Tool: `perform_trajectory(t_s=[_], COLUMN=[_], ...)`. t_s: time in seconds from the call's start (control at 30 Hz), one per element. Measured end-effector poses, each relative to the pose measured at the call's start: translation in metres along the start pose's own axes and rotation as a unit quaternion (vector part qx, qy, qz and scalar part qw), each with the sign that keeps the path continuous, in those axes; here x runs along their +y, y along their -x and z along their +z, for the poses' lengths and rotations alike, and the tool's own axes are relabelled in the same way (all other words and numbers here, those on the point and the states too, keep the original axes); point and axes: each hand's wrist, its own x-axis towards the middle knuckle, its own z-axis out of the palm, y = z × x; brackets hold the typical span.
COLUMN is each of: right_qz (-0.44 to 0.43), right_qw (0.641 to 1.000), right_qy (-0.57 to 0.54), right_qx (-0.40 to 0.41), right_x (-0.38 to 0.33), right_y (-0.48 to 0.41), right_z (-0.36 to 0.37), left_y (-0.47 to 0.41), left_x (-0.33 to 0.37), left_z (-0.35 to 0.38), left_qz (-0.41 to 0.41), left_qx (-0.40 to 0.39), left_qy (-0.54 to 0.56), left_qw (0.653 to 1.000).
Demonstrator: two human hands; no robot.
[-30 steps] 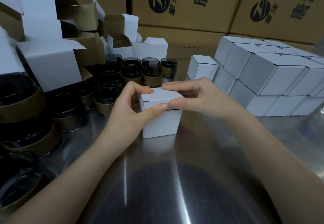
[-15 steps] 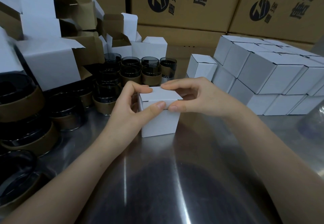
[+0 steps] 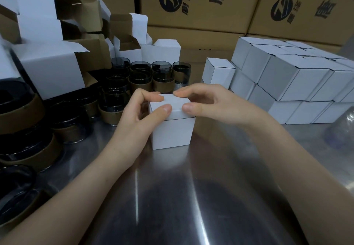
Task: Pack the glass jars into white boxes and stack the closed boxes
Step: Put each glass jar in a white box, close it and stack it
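Note:
A small white box (image 3: 172,131) stands on the steel table (image 3: 191,196) in the middle of the view. My left hand (image 3: 138,116) pinches its lid from the left, thumb on the front edge and forefinger on top. My right hand (image 3: 203,101) pinches the lid from the right in the same way. The lid lies nearly flat, with a thin dark gap under its front edge. Dark glass jars with brown sleeves (image 3: 141,74) stand in rows behind and to the left. A stack of closed white boxes (image 3: 298,80) sits at the right.
Open, empty white boxes (image 3: 51,70) are piled at the back left above larger jars (image 3: 19,110). Big brown cartons (image 3: 191,3) wall off the back. A single closed box (image 3: 218,72) stands left of the stack. Something clear and blurred (image 3: 342,129) sits at the right edge.
Both hands have stayed on the box top. The thumbs have slid along the lid's front edge and the lid has been pressed lower onto the box.

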Motion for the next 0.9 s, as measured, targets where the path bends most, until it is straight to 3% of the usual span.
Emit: perform_trajectory(t_s=[0.6,0.73,0.9], right_qz=[0.101,0.098,-0.021], right_qw=[0.983,0.990,0.993], right_qy=[-0.108,-0.057,0.113], right_qx=[-0.108,-0.087,0.037], right_x=[-0.009,-0.016,-0.026], right_y=[-0.001,0.001,0.004], right_z=[0.008,0.013,0.025], left_y=[-0.001,0.000,0.001], left_x=[-0.003,-0.001,-0.005], left_z=[0.002,0.005,0.006], left_qz=[-0.019,-0.010,0.013], left_qx=[-0.030,-0.014,0.016], left_qy=[-0.020,-0.031,-0.058], left_qw=[0.999,0.999,0.998])
